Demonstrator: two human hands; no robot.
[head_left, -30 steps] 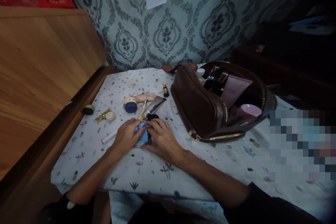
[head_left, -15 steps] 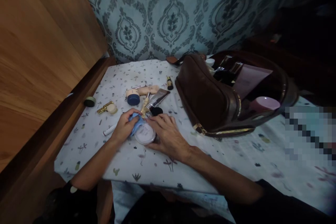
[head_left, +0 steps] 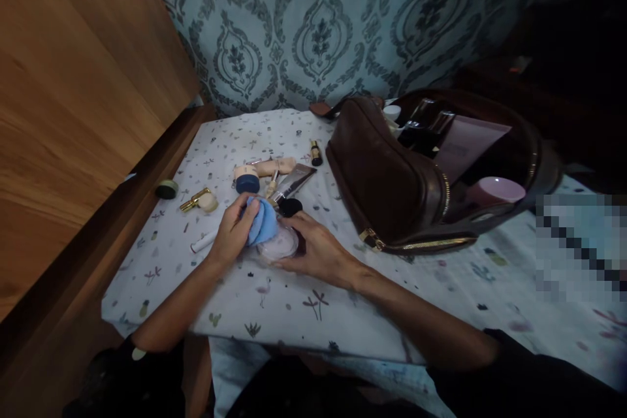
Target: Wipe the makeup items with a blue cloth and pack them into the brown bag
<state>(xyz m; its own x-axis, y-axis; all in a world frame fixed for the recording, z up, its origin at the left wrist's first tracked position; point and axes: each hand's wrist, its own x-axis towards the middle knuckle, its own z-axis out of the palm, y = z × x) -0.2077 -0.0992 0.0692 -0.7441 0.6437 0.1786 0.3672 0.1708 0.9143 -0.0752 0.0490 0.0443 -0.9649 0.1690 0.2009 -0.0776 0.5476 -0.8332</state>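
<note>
My left hand (head_left: 234, 231) is closed on a folded blue cloth (head_left: 261, 223), which presses against the top edge of a round clear jar (head_left: 278, 246). My right hand (head_left: 318, 249) grips that jar from the right and holds it tilted just above the patterned tablecloth (head_left: 274, 300). Both hands sit near the table's middle, in front of a cluster of small cosmetics.
Behind the hands lie a blue-lidded pot (head_left: 246, 179), a silver tube (head_left: 294, 182), a beige tube (head_left: 274, 166), a gold clip (head_left: 194, 200), a small dark bottle (head_left: 316, 153) and a white stick (head_left: 202, 243). An open brown toiletry bag (head_left: 392, 183) full of bottles stands at the right. A wooden panel (head_left: 73, 117) borders the left.
The right hand has lifted and tilted the jar from lying flat on the table. The left hand moved the blue cloth up onto the jar's upper edge.
</note>
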